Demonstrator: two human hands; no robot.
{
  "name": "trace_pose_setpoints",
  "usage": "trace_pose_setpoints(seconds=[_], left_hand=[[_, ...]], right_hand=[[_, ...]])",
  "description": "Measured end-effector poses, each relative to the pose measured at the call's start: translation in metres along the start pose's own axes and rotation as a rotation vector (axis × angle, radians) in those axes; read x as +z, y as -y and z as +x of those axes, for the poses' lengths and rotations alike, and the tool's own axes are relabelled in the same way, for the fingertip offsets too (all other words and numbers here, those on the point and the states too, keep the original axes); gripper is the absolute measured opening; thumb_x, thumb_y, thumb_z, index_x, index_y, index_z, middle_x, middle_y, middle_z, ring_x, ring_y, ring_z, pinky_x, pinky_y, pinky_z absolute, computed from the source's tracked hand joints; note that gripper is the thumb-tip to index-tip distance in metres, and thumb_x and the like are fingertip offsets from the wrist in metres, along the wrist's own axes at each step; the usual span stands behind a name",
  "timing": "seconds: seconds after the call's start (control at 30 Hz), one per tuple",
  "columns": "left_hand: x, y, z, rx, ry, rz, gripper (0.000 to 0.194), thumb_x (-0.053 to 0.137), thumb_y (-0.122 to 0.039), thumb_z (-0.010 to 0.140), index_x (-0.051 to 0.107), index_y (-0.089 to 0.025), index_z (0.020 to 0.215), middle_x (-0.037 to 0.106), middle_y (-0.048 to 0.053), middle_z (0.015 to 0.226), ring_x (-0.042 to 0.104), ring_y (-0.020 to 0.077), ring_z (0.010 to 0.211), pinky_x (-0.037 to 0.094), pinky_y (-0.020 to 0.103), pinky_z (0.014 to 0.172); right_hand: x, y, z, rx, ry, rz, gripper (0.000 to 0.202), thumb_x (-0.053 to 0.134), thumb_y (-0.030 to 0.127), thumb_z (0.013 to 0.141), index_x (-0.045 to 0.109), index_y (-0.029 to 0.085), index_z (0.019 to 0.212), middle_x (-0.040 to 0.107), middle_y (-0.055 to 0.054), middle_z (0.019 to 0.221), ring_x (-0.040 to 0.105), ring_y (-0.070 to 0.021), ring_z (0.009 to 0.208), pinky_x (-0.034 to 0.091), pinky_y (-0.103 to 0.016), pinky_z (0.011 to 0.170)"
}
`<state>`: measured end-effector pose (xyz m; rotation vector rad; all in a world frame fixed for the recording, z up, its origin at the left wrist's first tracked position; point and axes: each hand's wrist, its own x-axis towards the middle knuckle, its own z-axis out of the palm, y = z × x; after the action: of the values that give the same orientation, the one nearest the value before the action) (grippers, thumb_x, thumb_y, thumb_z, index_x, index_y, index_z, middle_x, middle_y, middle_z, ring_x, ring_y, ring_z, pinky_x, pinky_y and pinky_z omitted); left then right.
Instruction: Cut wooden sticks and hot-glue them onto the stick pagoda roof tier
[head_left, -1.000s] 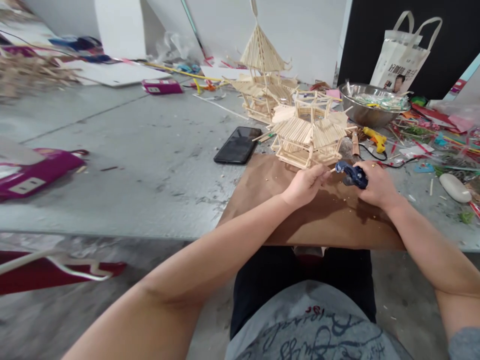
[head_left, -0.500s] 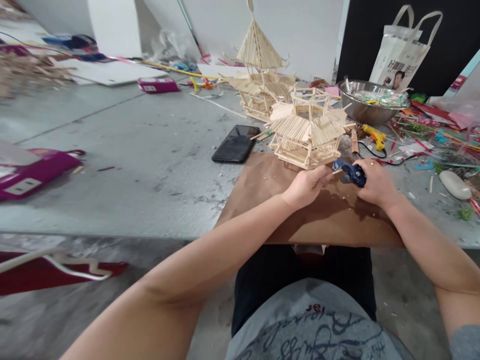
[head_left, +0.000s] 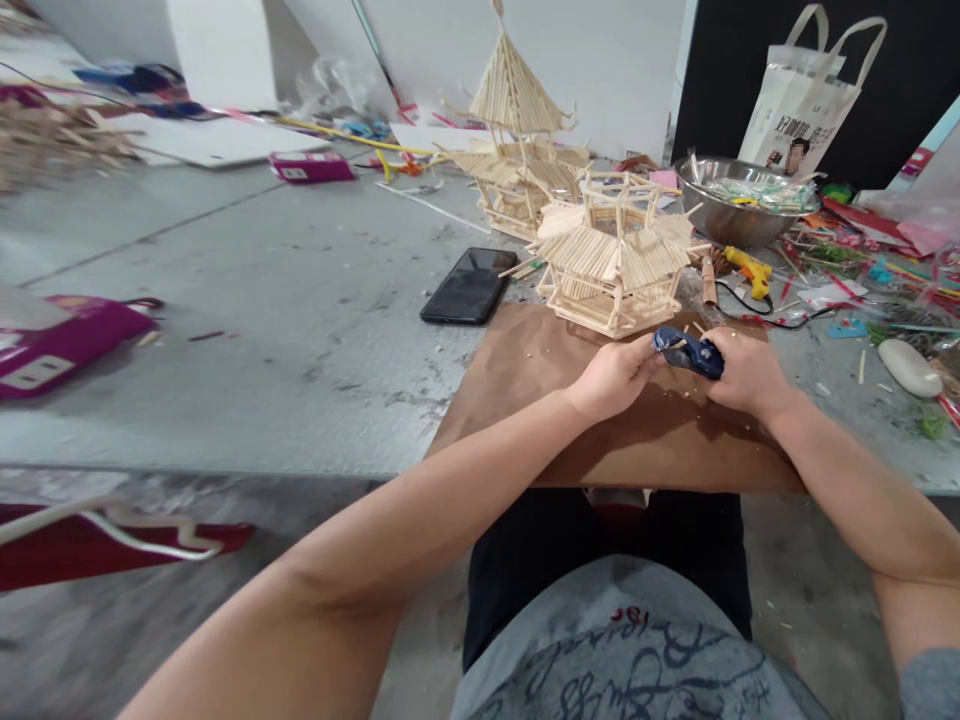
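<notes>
My right hand [head_left: 746, 370] is closed around dark-blue cutters [head_left: 691, 354], whose head points left. The fingers of my left hand [head_left: 616, 376] pinch a thin wooden stick [head_left: 681, 344], and its end lies at the head of the cutters. Just beyond both hands stands a many-sided pavilion model [head_left: 615, 260] built of pale sticks, with a sloping roof and an open top frame. Behind it rises a taller stick model [head_left: 517, 110] with a pointed roof. A brown board [head_left: 517, 390] lies under my hands, with small stick scraps on it.
A black phone [head_left: 470, 286] lies left of the pavilion. To the right are a yellow glue gun [head_left: 750, 272] with a cord, a metal bowl [head_left: 742, 232], a white oval object [head_left: 909, 367] and scattered clutter. Purple power strips [head_left: 75, 335] lie on the left.
Both hands have shifted slightly left with the cutters. The stick now sits against the head of the cutters, and a loose short piece shows above them. The view has tilted a little.
</notes>
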<state>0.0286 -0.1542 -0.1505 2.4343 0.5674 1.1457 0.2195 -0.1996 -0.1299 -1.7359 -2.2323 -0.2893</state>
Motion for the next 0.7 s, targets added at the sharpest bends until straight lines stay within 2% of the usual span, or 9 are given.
trace_pose_setpoints(seconds=[0.2,0.4,0.53,0.63,0.7], left_hand=[[0.001,-0.003,-0.001,-0.104,0.029,0.017,0.017,0.039,-0.022,0.087,0.054,-0.015,0.083,0.054,0.000,0.060,0.054,0.0119,0.057,0.043,0.020,0.056],[0.004,-0.003,0.000,-0.184,0.054,-0.035,0.017,0.040,-0.023,0.087,0.055,-0.014,0.085,0.056,0.001,0.061,0.056,0.0128,0.059,0.043,0.021,0.058],[0.011,0.003,0.000,-0.243,-0.033,-0.110,0.011,0.050,-0.022,0.082,0.054,-0.015,0.089,0.060,0.001,0.067,0.058,0.0132,0.062,0.045,0.022,0.060],[0.012,0.005,0.001,-0.284,-0.125,-0.117,0.008,0.052,-0.022,0.080,0.054,-0.014,0.079,0.061,0.001,0.065,0.057,0.0128,0.061,0.046,0.022,0.059],[0.010,0.005,0.002,-0.268,-0.152,-0.095,0.011,0.049,-0.019,0.080,0.056,-0.014,0.073,0.061,0.001,0.064,0.057,0.0126,0.061,0.046,0.022,0.060]], right_hand=[[-0.002,0.001,0.000,0.048,0.057,-0.004,0.022,0.052,0.031,0.066,0.055,0.019,0.085,0.065,-0.008,0.077,0.061,-0.0242,0.070,0.036,-0.030,0.057],[-0.004,0.003,-0.001,0.086,0.069,-0.048,0.019,0.050,0.032,0.068,0.056,0.019,0.081,0.066,-0.008,0.073,0.061,-0.0247,0.068,0.033,-0.030,0.054],[-0.003,0.004,0.001,0.110,0.074,-0.075,0.022,0.050,0.036,0.070,0.057,0.019,0.082,0.067,-0.009,0.074,0.063,-0.0264,0.068,0.034,-0.030,0.053],[-0.003,0.006,0.003,0.145,0.064,-0.060,0.028,0.049,0.043,0.071,0.057,0.019,0.085,0.068,-0.010,0.078,0.063,-0.0282,0.070,0.035,-0.032,0.054],[-0.002,0.006,0.004,0.152,0.064,-0.036,0.029,0.050,0.041,0.071,0.056,0.019,0.089,0.068,-0.010,0.081,0.063,-0.0285,0.072,0.037,-0.032,0.055]])
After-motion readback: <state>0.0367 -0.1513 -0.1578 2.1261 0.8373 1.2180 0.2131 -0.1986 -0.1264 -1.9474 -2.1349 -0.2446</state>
